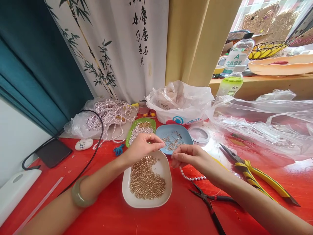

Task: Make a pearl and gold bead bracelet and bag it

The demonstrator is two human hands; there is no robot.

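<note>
My left hand [144,145] hovers above the far edge of a white dish [127,192] of gold beads [146,179]. Its thumb and fingertips are pinched together; whatever is between them is too small to make out. Just to the right, my right hand [187,156] is closed in a pinch, with a strand of pearly beads [193,178] trailing from its fingers onto the red table. Behind the hands, a blue plate [168,129] bears small metal pins or findings, and a green dish [153,122] contains white and gold beads, partly hidden by my left hand.
Black-and-red pliers [206,195] and yellow-handled pliers [251,169] lie at right. Tangled pearl strands [110,114] sit back left, near a black cable [97,143] and a phone-like dark slab [53,152]. Plastic bags [181,104] and a bottle [231,81] line the back.
</note>
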